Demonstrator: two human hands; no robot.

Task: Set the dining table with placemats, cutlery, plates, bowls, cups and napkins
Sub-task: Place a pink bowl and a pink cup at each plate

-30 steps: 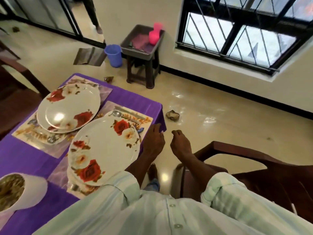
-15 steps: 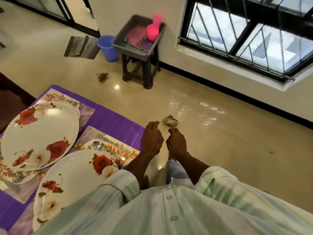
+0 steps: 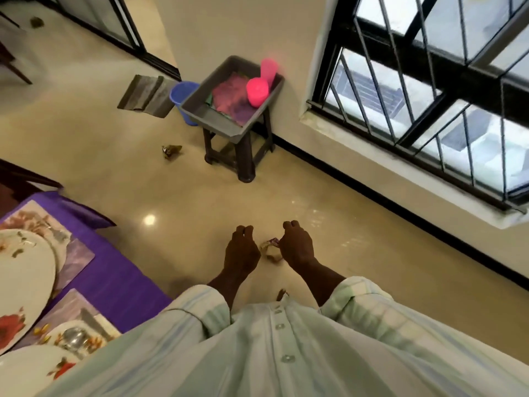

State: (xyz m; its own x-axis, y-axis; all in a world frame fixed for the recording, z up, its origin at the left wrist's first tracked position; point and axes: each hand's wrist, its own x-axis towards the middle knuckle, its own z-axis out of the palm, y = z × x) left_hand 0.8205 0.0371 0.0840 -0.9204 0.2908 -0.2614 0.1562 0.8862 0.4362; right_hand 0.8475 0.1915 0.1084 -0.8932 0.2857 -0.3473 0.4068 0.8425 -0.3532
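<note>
My left hand (image 3: 242, 253) and my right hand (image 3: 296, 246) hang side by side over the bare floor, fingers loosely curled, holding nothing. Ahead, a grey tray (image 3: 200, 108) sits on a dark stool (image 3: 242, 156) by the wall; in it lie folded pink and purple napkins (image 3: 230, 94) and two pink cups (image 3: 257, 91), one upright behind the other. At the left edge, the purple-clothed table (image 3: 114, 279) carries floral placemats (image 3: 77, 249), rose-patterned white plates (image 3: 23, 276) and a spoon (image 3: 74, 338).
A blue bucket (image 3: 181, 96) and a dark floor mat (image 3: 148, 96) lie left of the stool. Crumpled wrappers lie on the floor, one (image 3: 171, 151) near the stool and one (image 3: 270, 249) between my hands. A barred window (image 3: 429, 90) fills the right wall.
The view has turned right, away from the table toward the stool, which now looks nearer. The plates have slid to the left edge and the wooden chair has left the view. Both hands stay empty.
</note>
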